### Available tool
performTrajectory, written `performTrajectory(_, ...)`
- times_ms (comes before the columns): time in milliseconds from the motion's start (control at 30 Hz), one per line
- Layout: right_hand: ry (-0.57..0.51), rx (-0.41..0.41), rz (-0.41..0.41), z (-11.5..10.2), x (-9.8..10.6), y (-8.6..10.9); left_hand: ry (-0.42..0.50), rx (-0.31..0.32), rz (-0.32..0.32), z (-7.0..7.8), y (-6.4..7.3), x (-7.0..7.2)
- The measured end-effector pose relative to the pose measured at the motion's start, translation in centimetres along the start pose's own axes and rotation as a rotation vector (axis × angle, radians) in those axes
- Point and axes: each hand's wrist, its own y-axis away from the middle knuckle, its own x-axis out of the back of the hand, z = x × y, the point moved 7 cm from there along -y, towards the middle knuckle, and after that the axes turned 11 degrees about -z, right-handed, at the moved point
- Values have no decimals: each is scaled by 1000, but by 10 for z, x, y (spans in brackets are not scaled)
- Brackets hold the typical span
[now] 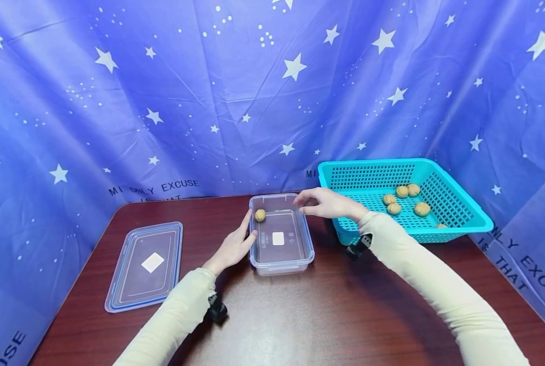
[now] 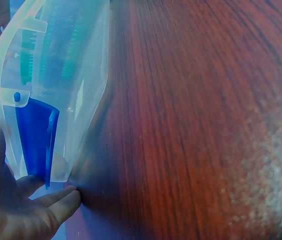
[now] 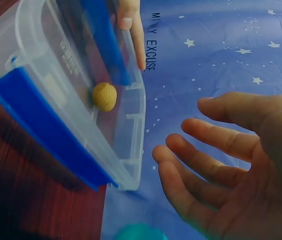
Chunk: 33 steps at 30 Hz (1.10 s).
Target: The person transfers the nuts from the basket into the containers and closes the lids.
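Observation:
A clear plastic container (image 1: 281,267) with blue side clips stands uncovered on the table. One walnut (image 1: 260,215) lies inside, toward its far left corner; the right wrist view also shows this walnut (image 3: 105,96). My left hand (image 1: 232,246) rests against the container's left wall, its fingers extended along the outside and the thumb by the rim. Over the container's right edge hovers my right hand (image 1: 324,203). In the right wrist view the right hand (image 3: 230,160) has its fingers spread and slightly bent, with nothing held.
A turquoise basket (image 1: 455,198) with several walnuts (image 1: 422,209) stands at the back right, beside the right forearm. On the left lies a clear lid (image 1: 135,277) with a white label. A blue starry curtain (image 1: 236,101) hangs behind the wooden table (image 1: 327,315).

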Motion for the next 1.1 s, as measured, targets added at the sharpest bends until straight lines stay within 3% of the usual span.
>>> performTrajectory(267,55,-44,17,12,21,26,4,-3,-5,1,-1,-3)
performTrajectory(567,32,-100,31,32,49,50,1,6,-5,1,0,0)
performTrajectory(1100,-118,-205,38,78,73,76,-1,21,-23,-1,-2,-1)
